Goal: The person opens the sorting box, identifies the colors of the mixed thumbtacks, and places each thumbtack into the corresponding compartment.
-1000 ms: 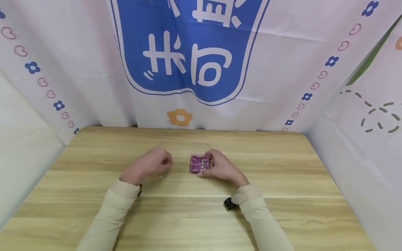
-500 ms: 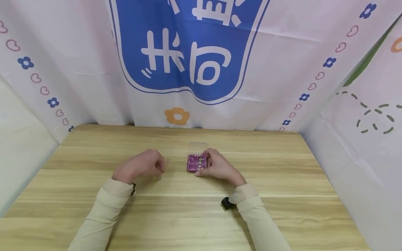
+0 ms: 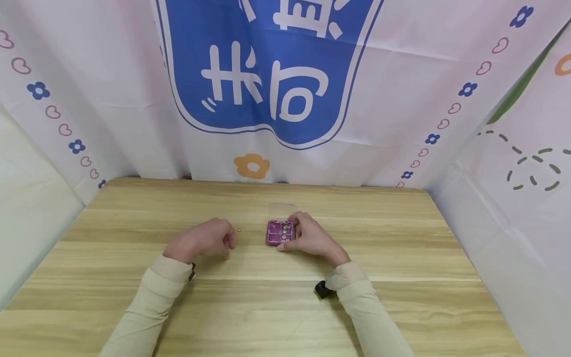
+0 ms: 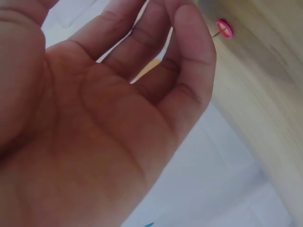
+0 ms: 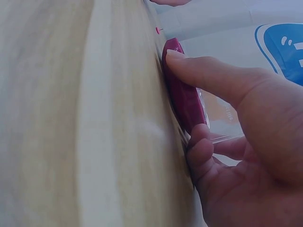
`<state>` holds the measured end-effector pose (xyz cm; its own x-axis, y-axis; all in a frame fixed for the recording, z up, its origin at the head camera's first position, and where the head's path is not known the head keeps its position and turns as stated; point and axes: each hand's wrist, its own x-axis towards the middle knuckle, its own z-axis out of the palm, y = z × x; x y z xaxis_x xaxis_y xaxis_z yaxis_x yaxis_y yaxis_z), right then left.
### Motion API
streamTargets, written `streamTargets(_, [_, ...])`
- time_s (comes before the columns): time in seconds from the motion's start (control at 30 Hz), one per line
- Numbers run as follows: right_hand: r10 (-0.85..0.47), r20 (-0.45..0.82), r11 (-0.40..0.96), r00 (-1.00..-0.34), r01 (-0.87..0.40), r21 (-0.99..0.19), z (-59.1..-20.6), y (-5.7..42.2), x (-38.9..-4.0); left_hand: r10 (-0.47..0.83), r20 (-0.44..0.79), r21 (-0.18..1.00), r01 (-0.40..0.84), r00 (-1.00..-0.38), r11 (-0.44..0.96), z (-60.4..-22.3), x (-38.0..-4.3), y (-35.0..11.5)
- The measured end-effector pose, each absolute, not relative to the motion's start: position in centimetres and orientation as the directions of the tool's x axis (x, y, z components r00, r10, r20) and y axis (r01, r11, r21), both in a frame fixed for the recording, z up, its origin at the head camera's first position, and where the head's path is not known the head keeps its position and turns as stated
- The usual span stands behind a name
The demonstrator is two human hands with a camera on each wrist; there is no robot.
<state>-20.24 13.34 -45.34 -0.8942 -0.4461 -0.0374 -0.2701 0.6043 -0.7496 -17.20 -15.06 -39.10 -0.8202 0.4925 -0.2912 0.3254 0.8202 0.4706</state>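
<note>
My right hand [image 3: 312, 238] grips the right side of a small magenta compartment box [image 3: 274, 243], thumb on its near edge, fingers at the far corner. The clear lid [image 3: 282, 210] stands open at the back. Several tiny round pieces [image 3: 284, 231] lie in its right-hand compartments. To the left, my left hand [image 3: 202, 240] is low over the table with loosely curled fingers. Beside these fingers lies a tiny pin with a round pink-rimmed head [image 4: 225, 29]. The left palm [image 4: 94, 127] is bare; the fingertips leave the left wrist view, so I cannot tell what they hold.
The wood-grain table [image 3: 267, 307] runs back to a white printed curtain [image 3: 383, 99] with a blue emblem. White side panels [image 3: 482, 238] border it. A black wrist camera [image 3: 323, 289] hangs under the right wrist.
My left hand has drawn back leftward from the pin, which it hid a second ago, and has shifted slightly since. My right hand keeps its grip on the box. The head view has tilted a little.
</note>
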Motion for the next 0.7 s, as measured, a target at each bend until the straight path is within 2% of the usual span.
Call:
streamTargets(0.37, [-0.448,-0.032,0.599,-0.894,-0.273,-0.753,-45.18,13.42,-20.17,0.497,-0.264,0.45,0.351,-0.826,0.821,-39.37,-17.58,-15.1])
streamTargets(0.7, [-0.442,-0.044,0.602,-0.896,-0.259,-0.755,-45.04,13.32,-20.08,0.579,-0.142,0.448,0.47,-0.803,0.761,-39.73,-17.67,-14.85])
